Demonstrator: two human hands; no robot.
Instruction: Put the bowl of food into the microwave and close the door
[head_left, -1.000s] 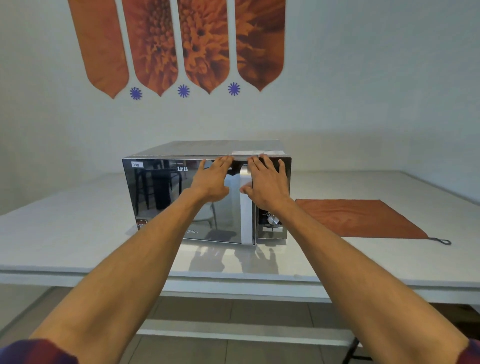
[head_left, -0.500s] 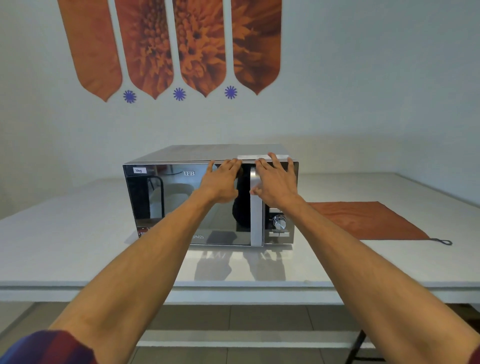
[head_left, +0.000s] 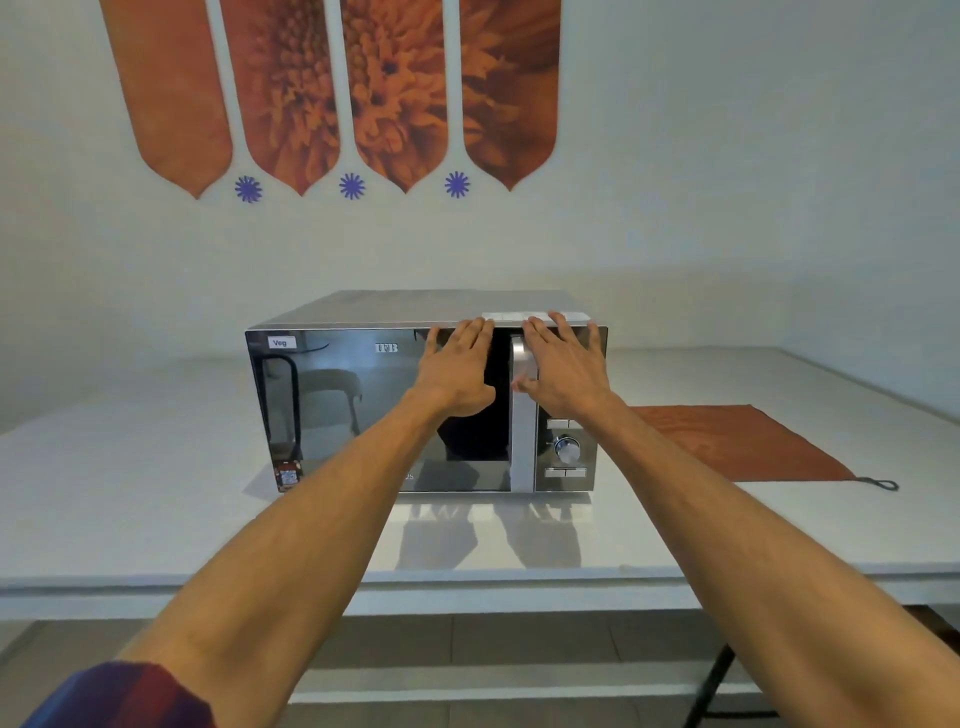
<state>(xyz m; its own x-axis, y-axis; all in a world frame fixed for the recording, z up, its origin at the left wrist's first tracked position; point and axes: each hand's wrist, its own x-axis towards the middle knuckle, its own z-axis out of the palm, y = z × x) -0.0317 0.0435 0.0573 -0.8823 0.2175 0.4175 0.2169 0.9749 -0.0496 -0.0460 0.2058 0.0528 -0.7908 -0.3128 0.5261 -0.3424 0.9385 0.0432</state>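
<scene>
A silver microwave (head_left: 363, 306) with a mirrored door (head_left: 353, 410) stands on the white table (head_left: 130, 493). The door sits flush with the front. My left hand (head_left: 457, 371) lies flat, fingers spread, on the door's upper right part. My right hand (head_left: 563, 366) lies flat over the silver handle (head_left: 522, 441) and the top of the control panel (head_left: 566, 452). Neither hand holds anything. No bowl is visible; the mirrored door hides the inside.
An orange cloth (head_left: 737, 441) with a dark loop lies on the table right of the microwave. A wall with orange flower panels (head_left: 332, 88) rises behind. The table's front edge is near me, with tiled floor below.
The microwave door has swung flush with the front. Both hands stay pressed flat on it, and the view has shifted slightly.
</scene>
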